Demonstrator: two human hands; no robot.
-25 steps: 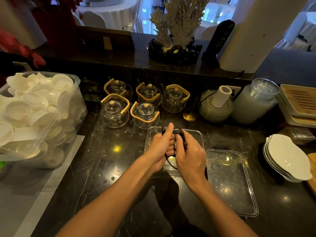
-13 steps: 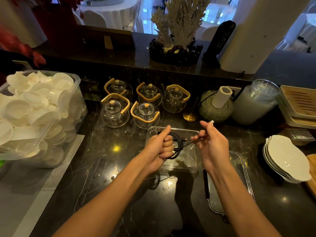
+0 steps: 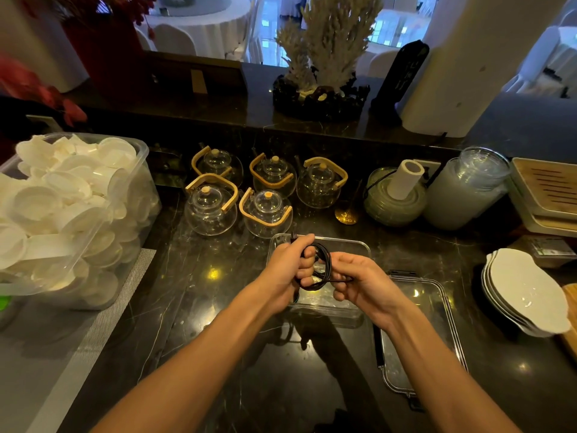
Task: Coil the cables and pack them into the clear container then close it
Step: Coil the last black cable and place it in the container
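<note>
Five glass teapots (image 3: 240,195) behind; bin of white dishes (image 3: 68,214) left; plates (image 3: 527,292) right.

Black cable (image 3: 324,264) coiled over a clear container (image 3: 359,245). Clear lid (image 3: 437,307) with black clasps. Counter (image 3: 193,295) of black marble, veined white. Clear glass teapots (image 3: 212,210) with tan wooden handles. White dishes (image 3: 527,289) stacked at right; white lids (image 3: 59,195) heaped in a clear tub (image 3: 142,195). Grey woven mat (image 3: 103,320). Pale coral (image 3: 327,42) on a black base.
</note>
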